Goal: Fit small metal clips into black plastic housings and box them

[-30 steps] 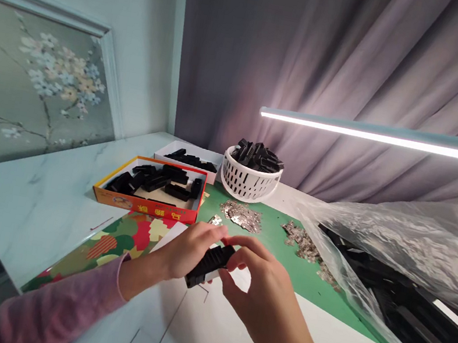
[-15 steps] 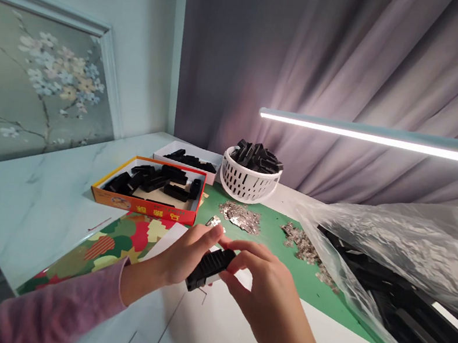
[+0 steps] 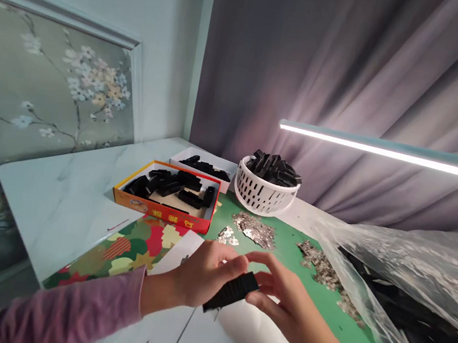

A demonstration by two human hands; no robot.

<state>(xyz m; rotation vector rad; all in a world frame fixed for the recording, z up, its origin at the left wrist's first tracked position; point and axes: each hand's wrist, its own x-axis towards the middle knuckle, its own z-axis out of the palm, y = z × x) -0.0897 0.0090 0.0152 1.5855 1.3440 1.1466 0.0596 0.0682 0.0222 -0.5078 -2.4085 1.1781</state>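
A black ribbed plastic piece [image 3: 233,292] is held over white paper, tilted up toward the right. My left hand [image 3: 206,271] grips it from the left, thumb along its upper edge. At its right end, my right hand [image 3: 281,299] curves round with thumb and fingertips against the corner; part of the fingers is hidden behind the piece. Beyond the hands lie a few small flat metal plates [image 3: 227,235] and a larger heap of metal plates [image 3: 255,229] on the green surface.
A red-and-yellow box [image 3: 161,216] and a white box [image 3: 227,183] hold black pieces on the left. Behind stands a white basket [image 3: 262,197] heaped with black parts. To the right are more metal bits [image 3: 325,265] and a clear plastic bag [image 3: 427,254]. A lit tube lamp [image 3: 392,151] hangs above.
The view has swung left, so everything sits further right. The black piece has been turned between the hands, and my right hand's fingers have shifted and loosened at its end.
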